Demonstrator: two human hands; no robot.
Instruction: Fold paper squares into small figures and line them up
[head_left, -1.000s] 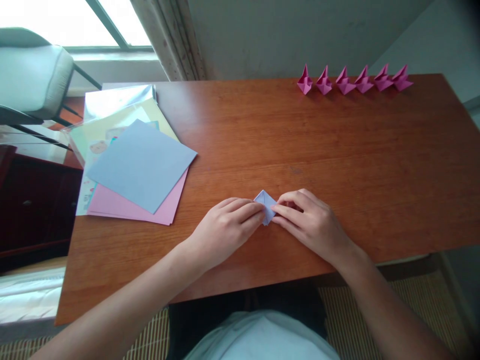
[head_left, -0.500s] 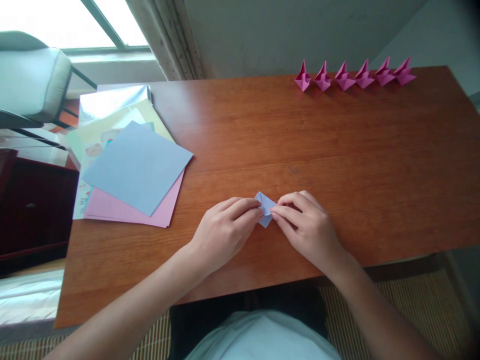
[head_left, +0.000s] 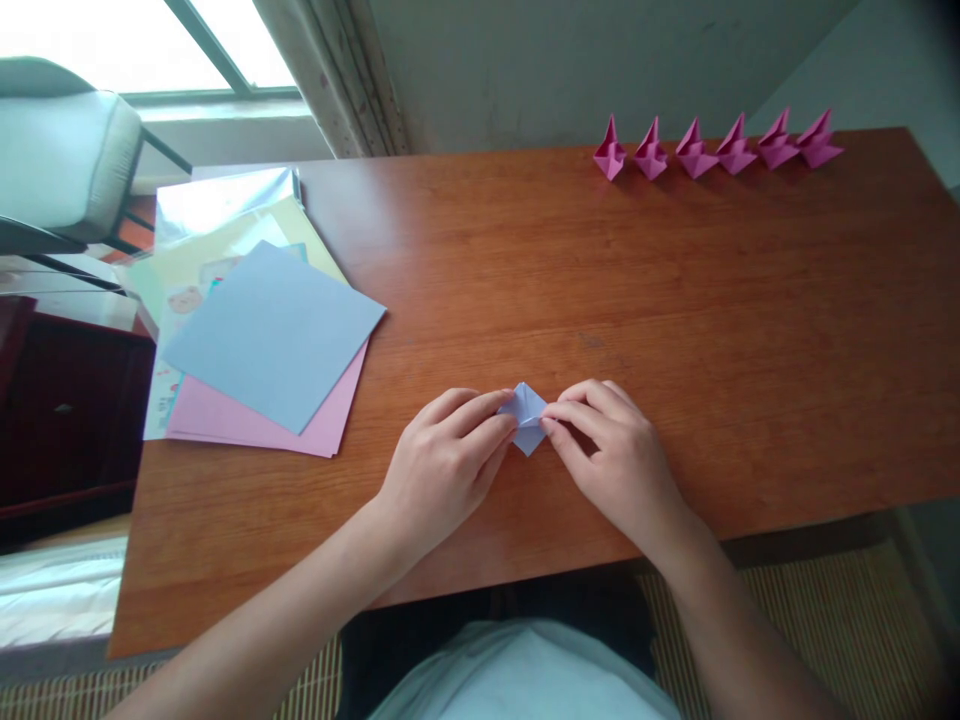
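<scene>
A small folded piece of light blue paper [head_left: 529,408] sits between my hands near the front of the wooden table, its outline like a diamond with creases across it. My left hand [head_left: 448,455] pinches its left corner between thumb and fingers. On the opposite corner, my right hand [head_left: 616,450] closes with thumb and index finger. Parts of both side corners are covered by fingertips.
Blue sheets [head_left: 277,335] and pink sheets [head_left: 319,425] lie over paper packs [head_left: 225,200] on the left. Several pink origami figures [head_left: 696,150] stand in a row along the back edge of the table [head_left: 480,250]. A chair [head_left: 60,160] stands beyond the left side.
My left fingers have slid slightly left along the folded paper, so more of its middle shows. My right hand keeps nearly the same place. The view has shifted a little.
</scene>
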